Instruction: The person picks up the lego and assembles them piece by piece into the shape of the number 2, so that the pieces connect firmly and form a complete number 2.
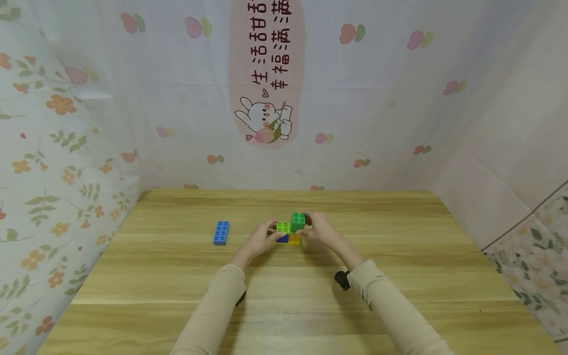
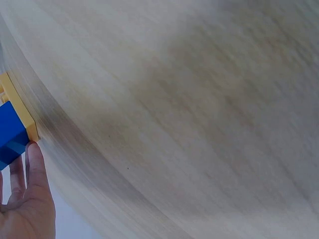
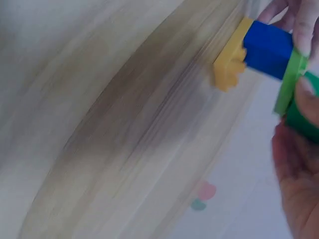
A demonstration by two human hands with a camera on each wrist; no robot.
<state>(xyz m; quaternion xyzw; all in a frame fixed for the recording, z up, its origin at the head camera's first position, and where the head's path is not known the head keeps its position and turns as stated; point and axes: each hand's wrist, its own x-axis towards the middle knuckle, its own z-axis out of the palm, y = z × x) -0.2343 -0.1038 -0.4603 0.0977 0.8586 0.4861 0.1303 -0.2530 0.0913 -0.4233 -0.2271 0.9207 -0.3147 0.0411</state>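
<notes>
Your left hand (image 1: 259, 240): fingers curled in, tips pinching the left side of the brick stack (image 1: 290, 229), thumb near the light green brick (image 1: 283, 227). In the left wrist view one fingertip (image 2: 35, 167) touches the yellow brick's (image 2: 20, 107) corner; blue brick (image 2: 10, 134) sits just beside it.

Your right hand (image 1: 320, 229): fingers wrapped narrow round the dark green brick (image 1: 298, 221), which sits on top of the stack at its 2 o'clock corner. Right wrist view is blurred, but fingers (image 3: 304, 30) grip over the blue and green layers.

Stack rests on the table (image 1: 284, 305) at about centre, slightly toward 12 o'clock from you.

Loose long blue brick (image 1: 221, 232) lies flat at 9 o'clock from the stack, well apart, untouched.

Both sleeves (image 1: 213, 315) beige. Patterned cloth backdrop (image 1: 177, 88) w/ rabbit print behind the table.
</notes>
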